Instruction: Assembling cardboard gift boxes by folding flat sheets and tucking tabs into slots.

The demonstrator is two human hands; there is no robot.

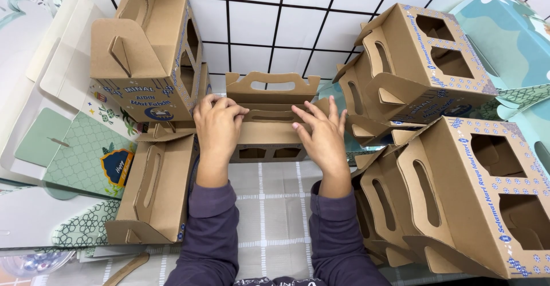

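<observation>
two hands work on one small brown carton [269, 120] at the middle of the head view, on a pale checked cloth [269, 206] that covers the table.

the carton lies straight ahead of both hands, its long axis running left to right. its cut-out handle flap [272, 85] stands up on the far side, beyond the fingertips. the left hand [217, 128] curls over the carton's left end, fingers bent and closed on the top flap's edge. the right hand [323, 134] lies on the carton's right part with fingers spread and nearly straight, pressing flat rather than gripping. both hands touch it, neither clearly nearer. purple sleeves [212, 234] cover both forearms.

finished brown cartons stand all round. a left stack [149, 51] has blue print and a dark blue round badge on its near face. another carton [152, 188] lies on its side just left of the left wrist. a right heap [435, 120] shows blue lettering along the edges and square window cut-outs. flat green and white patterned card sheets [80, 148] lie at far left, one with a dark blue shield mark. teal sheets [510, 34] lie at far right. a white tiled wall [275, 16] with dark lines stands behind.
</observation>
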